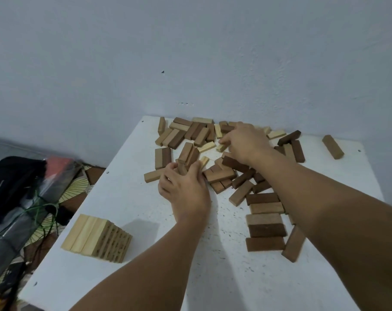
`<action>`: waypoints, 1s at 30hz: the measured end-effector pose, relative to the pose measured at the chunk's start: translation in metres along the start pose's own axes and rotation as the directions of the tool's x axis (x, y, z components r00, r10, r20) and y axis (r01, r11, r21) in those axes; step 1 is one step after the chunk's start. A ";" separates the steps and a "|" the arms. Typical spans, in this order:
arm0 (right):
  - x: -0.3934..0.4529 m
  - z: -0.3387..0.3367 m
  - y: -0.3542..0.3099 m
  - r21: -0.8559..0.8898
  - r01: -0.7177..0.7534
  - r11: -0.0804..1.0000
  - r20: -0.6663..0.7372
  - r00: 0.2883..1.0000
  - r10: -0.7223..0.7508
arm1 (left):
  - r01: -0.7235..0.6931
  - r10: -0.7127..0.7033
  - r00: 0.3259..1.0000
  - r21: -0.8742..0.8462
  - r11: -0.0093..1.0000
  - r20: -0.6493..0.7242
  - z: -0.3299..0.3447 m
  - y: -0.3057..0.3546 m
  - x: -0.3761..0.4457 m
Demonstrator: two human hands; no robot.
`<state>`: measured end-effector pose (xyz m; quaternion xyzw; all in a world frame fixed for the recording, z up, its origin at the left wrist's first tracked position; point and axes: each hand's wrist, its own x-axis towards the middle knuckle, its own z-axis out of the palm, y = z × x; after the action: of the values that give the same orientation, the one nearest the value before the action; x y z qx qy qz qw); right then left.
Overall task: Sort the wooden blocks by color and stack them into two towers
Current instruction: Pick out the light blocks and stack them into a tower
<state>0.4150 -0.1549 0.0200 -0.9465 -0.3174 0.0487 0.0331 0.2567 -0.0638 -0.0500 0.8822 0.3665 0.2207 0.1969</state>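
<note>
Standing against a pale blue-grey wall (pixel 190 52), a white speckled table (pixel 127 205) carries the whole job; to its left the floor (pixel 78 187) shows a patterned covering, a dark bundle of cloth (pixel 13 176) and green cord (pixel 40 205). Loose wooden blocks (pixel 266 207), light and dark brown mixed, lie scattered over the far and right part of the tabletop, their long axes pointing every which way. Near the left front edge stands a tower of pale blocks (pixel 96 236), its top layer of three running lengthwise away from the viewer and to the right. The left hand (pixel 186 187) curls its fingers round a few brown blocks (pixel 187 157) held upright, tilted slightly right. The right hand (pixel 246 142) reaches into the far pile, its fingertips pinching a small pale block (pixel 221 147) that lies roughly across the view.
</note>
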 end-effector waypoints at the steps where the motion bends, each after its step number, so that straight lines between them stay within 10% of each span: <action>1: 0.003 0.000 0.000 -0.013 0.028 1.000 -0.006 1.000 -0.028 | 0.004 -0.004 1.000 -0.008 1.000 -0.003 -0.001 0.000 0.000; 11: 0.023 -0.007 -0.018 0.050 0.239 0.970 0.045 0.970 -0.241 | 0.002 -0.003 1.000 -0.039 0.999 -0.026 0.001 0.001 0.000; 23: 0.015 0.000 -0.015 0.036 0.112 0.993 0.039 0.993 -0.113 | 0.029 -0.030 0.999 -0.039 0.999 -0.023 0.003 -0.001 0.001; 30: -0.012 0.004 -0.016 0.153 0.055 0.987 -0.198 0.980 -0.024 | 0.045 -0.050 0.998 -0.094 0.995 -0.048 0.003 -0.003 0.001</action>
<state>0.3952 -0.1489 0.0183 -0.9346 -0.3266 -0.0201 0.1396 0.2578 -0.0613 -0.0540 0.8572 0.3816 0.2551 0.2335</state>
